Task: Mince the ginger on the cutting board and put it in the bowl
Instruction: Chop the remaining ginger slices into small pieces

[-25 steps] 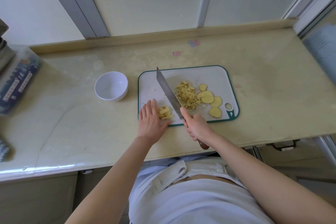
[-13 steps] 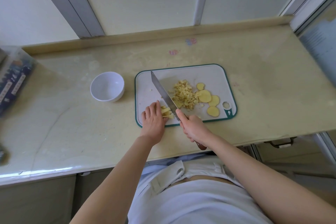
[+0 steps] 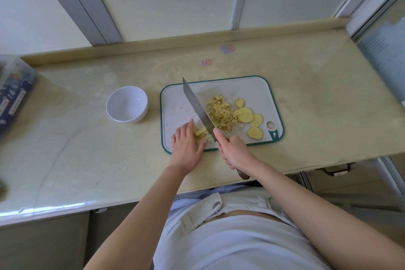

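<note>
White cloth at the person's waist fills the near view, and both forearms are stretched from it over the pale counter [image 3: 317, 94]. The knife [image 3: 198, 108] is gripped at its handle by the right hand [image 3: 235, 151], fingers curled round it, the forefinger laid along the blade's back. The left hand [image 3: 185, 144] is laid nearly flat, fingers straight and close together, on a bundle of ginger strips [image 3: 202, 133] at the near edge of the cutting board [image 3: 175, 103]. The blade is set just beside those fingers, slanting away to the far left. Beyond the blade a heap of minced ginger [image 3: 220, 113] is seen, with several uncut slices [image 3: 245, 115] to its right. Off the board to the left, the white bowl [image 3: 127, 104] stands with nothing visible in it.

The mincing step is judged to be in hand, roughly half done. Short crosswise cuts through the held strips are called for next, fingertips kept clear of the edge. The slices are yet to be cut before anything is scraped into the bowl.
</note>
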Action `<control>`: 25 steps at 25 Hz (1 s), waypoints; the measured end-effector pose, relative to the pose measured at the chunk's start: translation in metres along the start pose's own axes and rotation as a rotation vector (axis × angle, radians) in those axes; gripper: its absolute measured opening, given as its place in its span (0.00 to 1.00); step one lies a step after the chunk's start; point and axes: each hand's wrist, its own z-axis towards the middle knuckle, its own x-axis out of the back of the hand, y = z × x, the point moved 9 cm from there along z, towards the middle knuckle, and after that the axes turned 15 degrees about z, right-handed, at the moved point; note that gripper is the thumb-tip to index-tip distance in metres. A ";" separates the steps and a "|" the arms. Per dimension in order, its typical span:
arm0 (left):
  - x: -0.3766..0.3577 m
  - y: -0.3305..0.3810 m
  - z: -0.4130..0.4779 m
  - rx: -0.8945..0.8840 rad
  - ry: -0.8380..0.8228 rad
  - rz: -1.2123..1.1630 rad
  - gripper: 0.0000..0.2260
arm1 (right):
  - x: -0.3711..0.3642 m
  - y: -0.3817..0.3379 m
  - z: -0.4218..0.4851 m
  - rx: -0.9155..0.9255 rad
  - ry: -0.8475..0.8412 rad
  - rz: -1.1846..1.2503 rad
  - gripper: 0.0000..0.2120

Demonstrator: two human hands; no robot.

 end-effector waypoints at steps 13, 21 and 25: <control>0.010 -0.010 0.003 0.182 0.231 -0.298 0.10 | -0.008 0.007 0.000 -0.019 0.010 -0.076 0.28; 0.009 -0.012 0.003 0.183 0.252 -0.320 0.08 | -0.012 0.008 0.010 -0.038 0.032 -0.168 0.30; 0.008 -0.012 0.002 0.173 0.244 -0.335 0.08 | -0.013 0.008 0.009 -0.013 0.064 -0.253 0.30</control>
